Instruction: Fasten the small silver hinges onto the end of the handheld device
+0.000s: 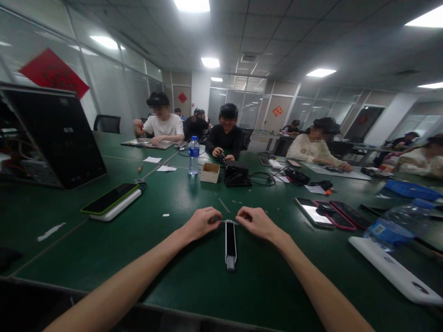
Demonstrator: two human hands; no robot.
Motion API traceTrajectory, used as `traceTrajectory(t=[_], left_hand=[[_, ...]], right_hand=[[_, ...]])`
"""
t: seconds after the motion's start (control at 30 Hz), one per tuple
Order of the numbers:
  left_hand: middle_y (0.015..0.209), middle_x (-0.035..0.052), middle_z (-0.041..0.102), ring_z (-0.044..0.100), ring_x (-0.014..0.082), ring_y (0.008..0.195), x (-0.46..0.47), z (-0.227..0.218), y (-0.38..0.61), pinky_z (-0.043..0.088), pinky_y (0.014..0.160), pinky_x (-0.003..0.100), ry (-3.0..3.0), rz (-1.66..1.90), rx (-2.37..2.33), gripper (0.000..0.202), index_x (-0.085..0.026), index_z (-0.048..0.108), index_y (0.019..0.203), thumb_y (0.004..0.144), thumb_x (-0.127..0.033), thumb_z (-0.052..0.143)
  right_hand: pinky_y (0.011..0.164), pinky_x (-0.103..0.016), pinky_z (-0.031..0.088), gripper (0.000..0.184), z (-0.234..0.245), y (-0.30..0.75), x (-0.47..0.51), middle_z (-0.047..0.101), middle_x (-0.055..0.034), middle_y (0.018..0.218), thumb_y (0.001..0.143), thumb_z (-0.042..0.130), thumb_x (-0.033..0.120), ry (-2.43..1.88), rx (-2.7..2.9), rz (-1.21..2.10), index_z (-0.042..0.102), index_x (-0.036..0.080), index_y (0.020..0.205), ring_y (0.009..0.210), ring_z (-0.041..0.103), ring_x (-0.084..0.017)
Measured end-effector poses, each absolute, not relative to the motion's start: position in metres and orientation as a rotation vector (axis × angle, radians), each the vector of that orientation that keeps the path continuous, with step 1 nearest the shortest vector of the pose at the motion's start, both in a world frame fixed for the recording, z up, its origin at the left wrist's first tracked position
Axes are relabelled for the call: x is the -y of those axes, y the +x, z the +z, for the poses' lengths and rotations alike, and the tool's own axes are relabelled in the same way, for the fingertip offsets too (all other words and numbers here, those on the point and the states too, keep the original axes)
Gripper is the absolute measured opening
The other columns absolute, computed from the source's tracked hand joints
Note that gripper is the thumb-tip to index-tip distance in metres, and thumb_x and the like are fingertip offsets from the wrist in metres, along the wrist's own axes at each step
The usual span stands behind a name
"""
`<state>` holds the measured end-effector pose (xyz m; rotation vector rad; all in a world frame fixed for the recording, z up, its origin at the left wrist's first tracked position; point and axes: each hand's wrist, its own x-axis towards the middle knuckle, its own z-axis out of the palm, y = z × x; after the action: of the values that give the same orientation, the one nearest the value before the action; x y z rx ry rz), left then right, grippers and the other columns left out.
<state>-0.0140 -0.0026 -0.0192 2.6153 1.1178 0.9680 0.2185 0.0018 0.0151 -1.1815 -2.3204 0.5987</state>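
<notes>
The left hand (200, 223) and right hand (254, 222), just apart, pinched a thin strip (228, 222) across a slim device's (230, 244) far end. Its long axis pointed toward the person.

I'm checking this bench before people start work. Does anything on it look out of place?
Yes: a ragged white streak, perhaps tape or a paper scrap, lies on the green tabletop at the left. It looks odd because it sits alone on the bare surface, like stray litter or residue; it's too small to tell which.
</notes>
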Motion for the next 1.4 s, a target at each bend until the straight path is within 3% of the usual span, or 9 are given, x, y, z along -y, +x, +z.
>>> traceTrajectory(t=[0.17,0.87,1.13,1.4], left_hand=[[0.073,-0.0013,0.063,0.057,0.0110,0.061,0.000,-0.019,-0.016,0.045,0.060,0.020,2.508,0.796,-1.208,0.009,-0.016,0.066,0.087,0.078,-0.015,0.063],[0.085,0.0002,0.071,0.063,0.0135,0.070,0.000,-0.020,-0.006,0.047,0.066,0.022,2.371,0.764,-1.178,0.012,-0.018,0.070,0.093,0.085,-0.021,0.061],[0.091,0.0025,0.066,0.060,0.0152,0.073,0.000,-0.020,-0.010,0.046,0.066,0.025,2.452,0.726,-1.186,0.015,-0.018,0.066,0.099,0.086,-0.022,0.060],[0.089,0.0025,0.064,0.058,0.0149,0.071,-0.001,-0.021,-0.010,0.045,0.064,0.025,2.469,0.706,-1.193,0.016,-0.018,0.065,0.098,0.085,-0.025,0.061]], right_hand=[[0.058,-0.025,0.042,0.020,0.010,0.230,-0.007,0.065,-0.0023,0.076,0.082,0.055,0.031,-1.276,2.462,0.657,0.067,0.018,0.091,0.064,0.057,-0.013],[0.069,-0.027,0.045,0.019,0.002,0.226,-0.010,0.067,-0.0023,0.086,0.084,0.055,0.034,-1.208,2.493,0.637,0.069,0.021,0.089,0.076,0.059,-0.015],[0.070,-0.028,0.041,0.029,0.011,0.264,-0.031,0.065,-0.0058,0.084,0.088,0.046,0.038,-1.514,2.200,0.135,0.066,0.017,0.090,0.075,0.058,-0.016],[0.067,-0.027,0.042,0.029,-0.006,0.259,-0.035,0.066,-0.0090,0.088,0.087,0.049,0.040,-1.721,2.295,0.181,0.065,0.016,0.091,0.078,0.060,-0.018]])
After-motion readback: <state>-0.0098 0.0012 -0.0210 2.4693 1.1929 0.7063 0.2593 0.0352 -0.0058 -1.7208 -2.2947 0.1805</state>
